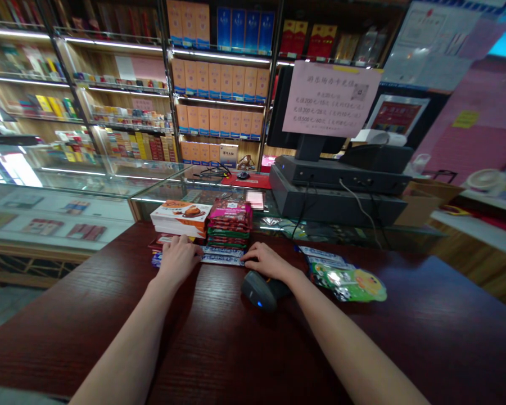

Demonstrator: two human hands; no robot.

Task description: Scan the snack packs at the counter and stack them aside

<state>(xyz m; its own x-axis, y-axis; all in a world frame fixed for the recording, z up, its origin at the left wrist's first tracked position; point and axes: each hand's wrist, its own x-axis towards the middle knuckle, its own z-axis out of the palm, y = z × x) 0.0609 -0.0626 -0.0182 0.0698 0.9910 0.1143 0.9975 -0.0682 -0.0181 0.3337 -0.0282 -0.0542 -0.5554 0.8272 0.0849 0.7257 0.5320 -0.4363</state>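
Flat blue-and-white packets [222, 256] lie on the dark wooden counter between my hands. My left hand [179, 260] has its fingers curled by their left end, thumb against them. At the right end, the bent fingers and thumb of my right hand [266, 261] close on the packets' edge. Just behind stands a stack of pink, red and green snack bags [230, 222]. To its left are white-and-orange boxes [181, 218], with more packs partly hidden under my left hand. A black barcode scanner [259, 289] lies below my right hand.
Green and blue snack packages [343, 275] lie to the right of my right forearm. Behind the counter [219, 349] are a glass display case [164, 185] and a cash register with a monitor [341, 183], its cables hanging down. Stocked shelves [219, 101] line the back.
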